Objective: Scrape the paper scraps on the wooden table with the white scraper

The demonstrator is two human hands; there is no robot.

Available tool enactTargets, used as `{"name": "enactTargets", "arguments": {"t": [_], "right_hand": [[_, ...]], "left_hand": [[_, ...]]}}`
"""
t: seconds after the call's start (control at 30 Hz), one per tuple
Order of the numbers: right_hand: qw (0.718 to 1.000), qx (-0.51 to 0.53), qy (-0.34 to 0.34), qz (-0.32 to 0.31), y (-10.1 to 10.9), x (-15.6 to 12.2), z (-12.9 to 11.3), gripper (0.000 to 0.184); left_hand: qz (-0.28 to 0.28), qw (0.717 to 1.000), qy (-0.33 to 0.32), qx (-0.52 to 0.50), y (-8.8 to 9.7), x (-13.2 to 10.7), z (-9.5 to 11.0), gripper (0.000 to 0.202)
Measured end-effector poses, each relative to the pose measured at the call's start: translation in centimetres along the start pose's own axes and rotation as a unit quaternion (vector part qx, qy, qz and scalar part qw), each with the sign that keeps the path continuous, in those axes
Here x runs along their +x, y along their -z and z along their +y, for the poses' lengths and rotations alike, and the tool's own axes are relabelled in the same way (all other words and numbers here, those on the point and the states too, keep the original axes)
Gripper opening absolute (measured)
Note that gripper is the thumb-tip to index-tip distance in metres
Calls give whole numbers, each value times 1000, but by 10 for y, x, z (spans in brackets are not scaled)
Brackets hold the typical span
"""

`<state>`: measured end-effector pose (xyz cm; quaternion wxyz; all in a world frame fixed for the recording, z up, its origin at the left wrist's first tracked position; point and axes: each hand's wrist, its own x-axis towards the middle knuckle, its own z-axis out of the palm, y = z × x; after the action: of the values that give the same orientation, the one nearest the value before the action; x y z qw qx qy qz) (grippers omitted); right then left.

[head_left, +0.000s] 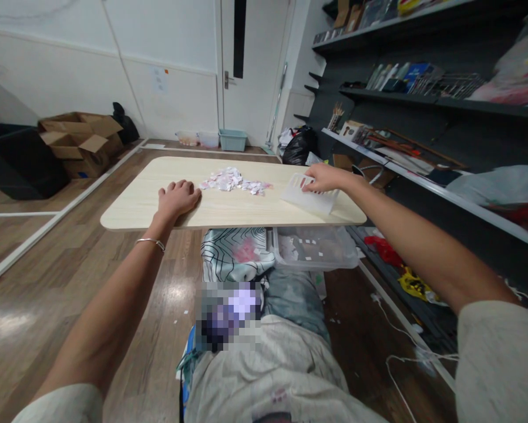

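My right hand (320, 177) grips a white, translucent plastic scraper (305, 197) by its slotted top edge, tilted over the right side of the pale wooden tabletop (232, 214). Palm down, my left hand (179, 198) lies on the left part of the tabletop, fingers apart and slightly bent, with nothing in it. Between both hands, toward the far edge, spreads a heap of small white and pinkish paper scraps (228, 179). Below the near edge, at the right, a clear plastic bin (352, 258) holds a few white scraps.
A patterned cloth (215, 258) and a blurred-out patch lie over my lap. Shelves (440, 188) full of goods line the right. Cardboard boxes (85, 153) and a black bin (21, 161) stand at the left. A blue-green tub (232, 140) sits by the door; white cables (400, 358) cross the floor.
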<state>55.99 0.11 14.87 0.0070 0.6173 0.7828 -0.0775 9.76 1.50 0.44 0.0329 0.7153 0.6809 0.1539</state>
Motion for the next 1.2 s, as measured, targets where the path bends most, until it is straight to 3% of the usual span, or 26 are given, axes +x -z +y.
{"name": "enactTargets", "arguments": {"t": [0.1,0.2,0.3,0.4,0.73,0.83,1.0,1.2], "right_hand": [[999,17,-52,-2,1,-10,25,36],[998,7,-62,-8,-3,-15,32,27],[996,-63,-50,-28,-8,-11,24,16],[993,-105,-43,-18,-10,1,10,20],[995,-99,-4,-2,-7,39,-28,29],[996,-83,10,-11,-8,36,-29,27],[995,-45,50,-68,-7,21,-25,6],[992,-31,77,-98,-9,5,-26,5]], "left_hand": [[-4,1000,0,6,0,-1,2,56],[-9,1000,-3,12,0,-2,3,57],[-9,1000,-7,14,-2,-1,2,58],[-4,1000,-11,11,-3,1,0,60],[-4,1000,-7,6,0,-2,3,59],[-11,1000,-4,8,2,-3,5,60],[-9,1000,-4,7,1,-3,4,61],[-1,1000,-3,7,-2,-2,2,62]]}}
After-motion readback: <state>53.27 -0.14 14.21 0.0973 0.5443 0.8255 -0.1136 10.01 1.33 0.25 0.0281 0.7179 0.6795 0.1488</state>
